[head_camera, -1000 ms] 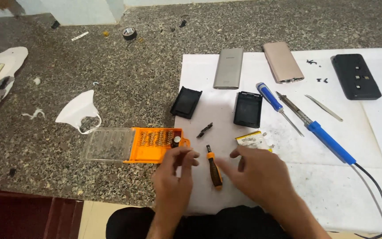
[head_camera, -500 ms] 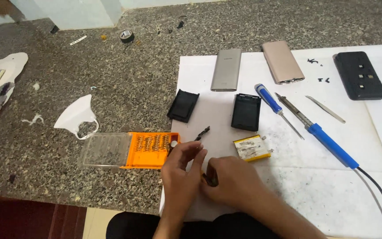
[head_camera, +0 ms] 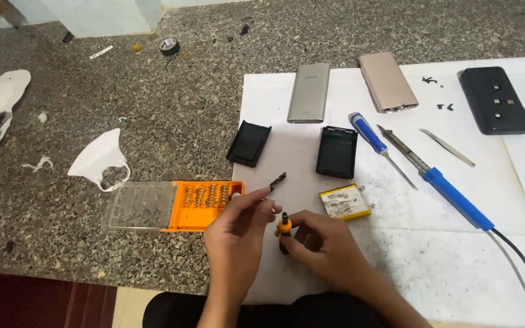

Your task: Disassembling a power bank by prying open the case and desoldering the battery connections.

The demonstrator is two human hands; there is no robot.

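Right hand (head_camera: 329, 246) wraps a small black-and-orange screwdriver handle (head_camera: 284, 234), shaft end up, near the front edge of the white paper sheet (head_camera: 396, 267) on the granite counter (head_camera: 153, 121). Left hand (head_camera: 238, 228) is pinched, thumb & forefinger closed just above the handle's tip; whether a bit sits between them can't be told. Handle held upright, prob. so its socket faces the left fingers.

Just left, at the sheet's left edge, the orange bit case (head_camera: 199, 203) lies open w/ clear lid (head_camera: 138, 206) folded out, within easy reach of that hand. A small dark part (head_camera: 277, 180) lies apart just beyond the fingers.

Mid-sheet: yellow-wrapped flat battery (head_camera: 344, 201), two black shells (head_camera: 248, 143) (head_camera: 336, 152). Toward the back edge: silver power bank (head_camera: 309, 92), pink one (head_camera: 387, 81), black slab (head_camera: 494, 100) at the back right corner. Blue screwdriver (head_camera: 372, 136), blue-handled soldering iron (head_camera: 451, 191) & tweezers (head_camera: 446, 147) lie side by side on the right. White mask (head_camera: 98, 159) sits off the sheet, left
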